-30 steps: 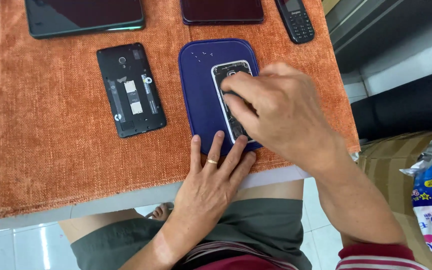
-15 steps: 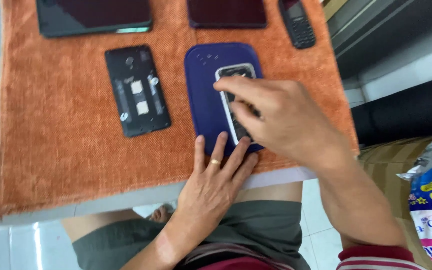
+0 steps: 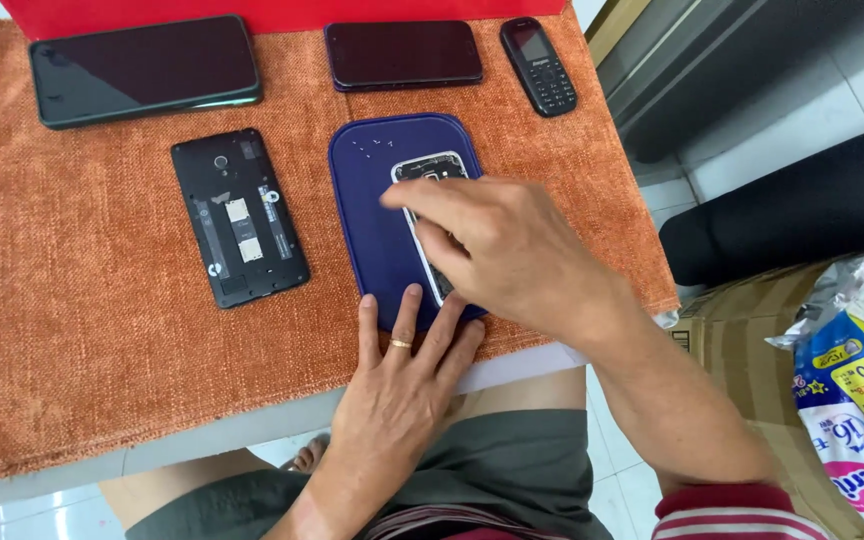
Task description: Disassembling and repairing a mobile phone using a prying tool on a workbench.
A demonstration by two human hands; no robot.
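Meanwhile the right hand (image 3: 512, 250) lay over the opened phone (image 3: 430, 215) on the blue mat (image 3: 372, 215), fingers loosely apart; the left hand (image 3: 402, 385) pressed flat, fingers spread, on the mat's near edge.

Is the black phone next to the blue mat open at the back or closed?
Open. The black phone lies face down on the orange cloth with its back cover off, so its inner slots and metal parts show.

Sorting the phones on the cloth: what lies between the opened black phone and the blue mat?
Only bare orange cloth lies between the opened black phone and the blue mat, in the head view.
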